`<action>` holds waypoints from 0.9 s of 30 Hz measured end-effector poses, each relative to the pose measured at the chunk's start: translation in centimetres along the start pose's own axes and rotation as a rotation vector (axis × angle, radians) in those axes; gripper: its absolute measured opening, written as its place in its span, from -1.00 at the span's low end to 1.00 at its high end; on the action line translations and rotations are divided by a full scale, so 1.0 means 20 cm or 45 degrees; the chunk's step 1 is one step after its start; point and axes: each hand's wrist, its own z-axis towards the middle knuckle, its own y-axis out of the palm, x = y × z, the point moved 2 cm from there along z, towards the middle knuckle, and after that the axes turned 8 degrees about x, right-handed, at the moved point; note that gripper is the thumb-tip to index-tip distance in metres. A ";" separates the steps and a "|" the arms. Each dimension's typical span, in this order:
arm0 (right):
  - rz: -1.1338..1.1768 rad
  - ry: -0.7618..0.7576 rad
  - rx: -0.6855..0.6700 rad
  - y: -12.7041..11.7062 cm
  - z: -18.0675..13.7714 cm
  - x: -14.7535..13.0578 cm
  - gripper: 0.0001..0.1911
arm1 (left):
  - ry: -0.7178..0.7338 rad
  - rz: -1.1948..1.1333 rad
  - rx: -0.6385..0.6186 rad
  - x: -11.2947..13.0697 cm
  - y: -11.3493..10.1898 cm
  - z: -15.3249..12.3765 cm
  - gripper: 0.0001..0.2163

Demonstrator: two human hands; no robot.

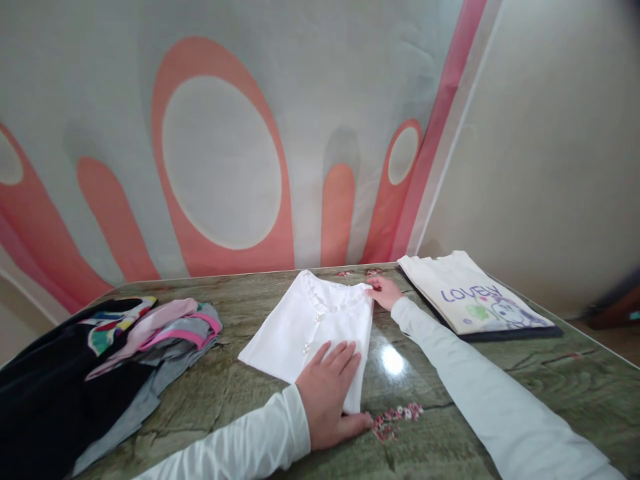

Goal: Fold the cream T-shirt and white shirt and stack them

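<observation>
A folded white shirt [285, 333] with a ruffled neckline and small buttons down its front lies in the middle of the table. My left hand [333, 393] rests flat on its lower right part, fingers stretched out, with the thumb reaching past the hem onto the tabletop. At the far right corner, by the shoulder, my right hand [384, 293] pinches the edge of the shirt between thumb and fingers. The fabric under my left palm is hidden.
To the right lies a folded white shirt lettered "LOVELY" [470, 293] on top of a dark garment [520, 335]. A loose heap of black, grey and pink clothes [65, 373] covers the left side. The wood-patterned table [225, 393] meets a patterned backdrop [310, 133] behind.
</observation>
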 end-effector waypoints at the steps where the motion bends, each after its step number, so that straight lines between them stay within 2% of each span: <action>1: 0.020 -0.012 0.018 0.00 0.00 0.00 -0.64 | -0.006 -0.010 0.006 0.00 0.00 0.00 -0.26; 6: 0.065 -0.040 0.114 -0.03 -0.02 0.00 -0.67 | 0.013 -0.068 0.058 0.01 -0.01 -0.01 -0.34; 9: 0.041 -0.046 0.133 -0.04 -0.02 0.02 -0.69 | 0.028 -0.116 0.096 0.03 -0.03 -0.02 -0.46; 14: -0.020 -0.020 0.151 -0.04 -0.02 0.05 -0.77 | -0.088 -0.076 0.050 0.05 -0.05 -0.03 -0.68; 20: -0.053 -0.015 0.178 -0.02 -0.03 0.04 -0.76 | -0.116 -0.013 0.005 0.07 -0.05 -0.04 -0.73; 27: -0.027 -0.111 0.198 -0.02 -0.05 0.00 -0.67 | -0.020 -0.011 -0.006 0.09 -0.08 -0.06 -0.81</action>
